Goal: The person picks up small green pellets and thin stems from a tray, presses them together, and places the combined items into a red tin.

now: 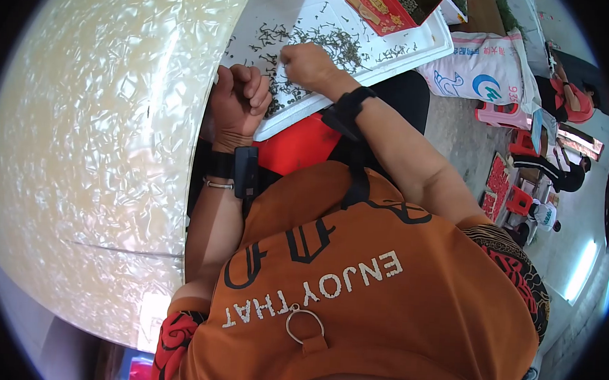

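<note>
My left hand [240,98] is palm up with curled fingers at the near left corner of a white foam tray [287,119]; whether it holds anything cannot be seen. My right hand [305,65] is bent into a loose fist over the tray, its fingertips hidden. Small dark pieces [341,46], many thin and nail-like, some round, lie scattered in the tray around both hands. A red printed box [376,10] stands at the tray's far right part, with small round greenish-grey pieces [405,0] inside.
A large pearly, marbled surface [97,145] fills the left. Something red [296,146] lies below the tray. To the right are a printed woven sack [473,70], a pink plastic stool [504,116] and red stools [519,200]. Several people [570,176] are farther off.
</note>
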`<state>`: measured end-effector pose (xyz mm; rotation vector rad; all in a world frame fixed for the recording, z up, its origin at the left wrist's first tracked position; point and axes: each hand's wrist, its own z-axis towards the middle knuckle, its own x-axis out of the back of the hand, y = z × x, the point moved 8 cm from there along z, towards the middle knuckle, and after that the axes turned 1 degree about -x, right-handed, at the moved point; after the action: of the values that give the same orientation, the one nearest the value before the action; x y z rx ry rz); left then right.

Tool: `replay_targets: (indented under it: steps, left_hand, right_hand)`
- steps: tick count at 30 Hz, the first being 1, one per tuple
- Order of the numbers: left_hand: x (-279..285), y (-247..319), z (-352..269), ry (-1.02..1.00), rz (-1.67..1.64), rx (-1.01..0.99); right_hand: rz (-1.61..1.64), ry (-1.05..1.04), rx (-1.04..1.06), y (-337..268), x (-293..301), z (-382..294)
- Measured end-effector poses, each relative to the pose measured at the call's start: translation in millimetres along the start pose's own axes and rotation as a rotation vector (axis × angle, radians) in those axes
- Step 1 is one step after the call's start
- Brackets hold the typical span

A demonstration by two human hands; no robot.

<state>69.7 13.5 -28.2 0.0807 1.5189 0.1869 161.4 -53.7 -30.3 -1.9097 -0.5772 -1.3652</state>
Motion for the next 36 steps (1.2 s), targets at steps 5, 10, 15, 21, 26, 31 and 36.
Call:
replay_targets:
  steps: [5,10,15,21,26,31,36]
  left_hand:
    - [-2.5,1.8,2.5,-0.012,0.008,-0.008]
    - [-2.0,3.5,-1.2,-0.026,0.012,-0.017]
    - [-1.5,4.3,-3.6,-0.022,0.026,-0.005]
    - [-2.0,1.5,-2.2,-0.014,0.029,0.003]
    - [6.7,-5.2,-1.9,0.194,0.118,0.070]
    - [20.7,-16.1,-3.0,0.463,0.236,0.153]
    - [13.2,-15.6,-2.7,0.283,0.131,0.160]
  right_hand:
    - [0.138,0.132,-0.029,16.2,15.2,-6.2]
    - [0.064,0.036,0.075,-26.3,-4.2,-2.5]
    - [-0.038,0.029,0.069,-36.8,-11.8,6.6]
    - [0.070,0.027,-0.067,-13.6,-9.3,10.8]
    - [0.300,0.187,-0.075,-2.4,30.1,2.1]
    - [0.571,0.068,0.145,-47.7,68.4,-11.8]
    - [0.366,0.181,0.019,-12.8,55.4,-13.7]
